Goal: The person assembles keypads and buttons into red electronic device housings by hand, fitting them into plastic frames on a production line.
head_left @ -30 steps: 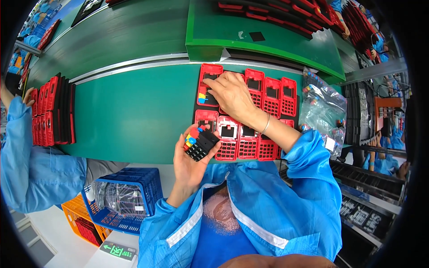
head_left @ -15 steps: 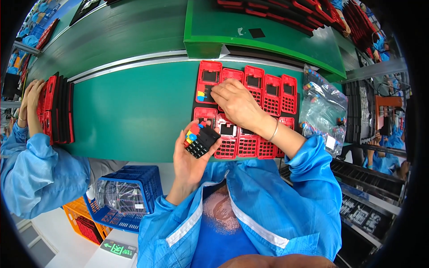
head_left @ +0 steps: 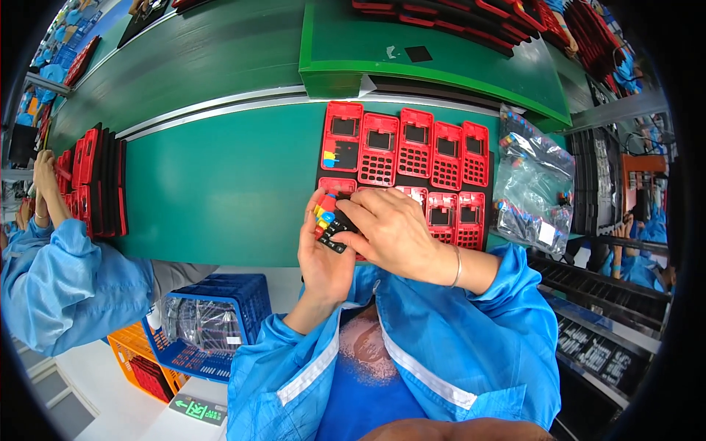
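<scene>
My left hand (head_left: 323,268) is palm-up near the table's front edge, with black rubber keypads (head_left: 329,218) in it whose side keys are red, yellow and blue. The fingers of my right hand (head_left: 401,234) are bent over these keypads and pinch at them, partly hiding them. Beyond my hands lie red device housings (head_left: 377,163) in two rows on a black tray (head_left: 490,178), each with a window and key holes. The far-left housing (head_left: 344,145) has a keypad with yellow and blue keys lying in it. My hands cover part of the near row.
A clear plastic bag (head_left: 535,192) of more keypads lies right of the tray. A green raised shelf (head_left: 434,82) stands behind. On the left, a co-worker's hands (head_left: 47,184) are at stacked trays of red housings (head_left: 87,176). A blue crate (head_left: 254,309) stands below the table edge.
My right hand has come from the far row of housings back toward me, onto the keypads in my left hand. The co-worker's hands have moved slightly left, off the stacked trays' top.
</scene>
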Available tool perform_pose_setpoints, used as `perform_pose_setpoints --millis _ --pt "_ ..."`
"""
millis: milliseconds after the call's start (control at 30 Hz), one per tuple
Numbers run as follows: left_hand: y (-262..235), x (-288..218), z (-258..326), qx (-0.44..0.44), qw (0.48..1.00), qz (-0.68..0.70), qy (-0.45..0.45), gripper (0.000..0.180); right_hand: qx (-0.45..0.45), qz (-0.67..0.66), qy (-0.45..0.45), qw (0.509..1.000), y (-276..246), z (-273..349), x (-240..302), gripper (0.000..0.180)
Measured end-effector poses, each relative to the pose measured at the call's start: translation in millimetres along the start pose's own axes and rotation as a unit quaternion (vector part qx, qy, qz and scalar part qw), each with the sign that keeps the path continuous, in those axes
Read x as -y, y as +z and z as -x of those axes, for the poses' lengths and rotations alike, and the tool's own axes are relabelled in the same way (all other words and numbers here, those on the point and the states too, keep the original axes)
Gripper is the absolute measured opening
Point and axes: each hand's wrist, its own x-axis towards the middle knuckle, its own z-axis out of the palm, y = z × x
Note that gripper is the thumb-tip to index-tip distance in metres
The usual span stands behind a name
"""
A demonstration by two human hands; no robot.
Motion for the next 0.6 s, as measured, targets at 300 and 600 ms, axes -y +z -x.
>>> perform_pose_setpoints --millis 300,600 --pt "-3.9 6.5 0.7 -0.006 1.000 -0.027 0.011 0.047 0.055 -0.294 0.138 0.944 -4.4 12.2 -6.7 0.023" --pt "-12.6 0.1 0.1 0.011 1.000 -0.004 -0.012 0.044 -0.046 -0.370 0.245 0.895 -32.1 -6.2 -67.9 0.018"
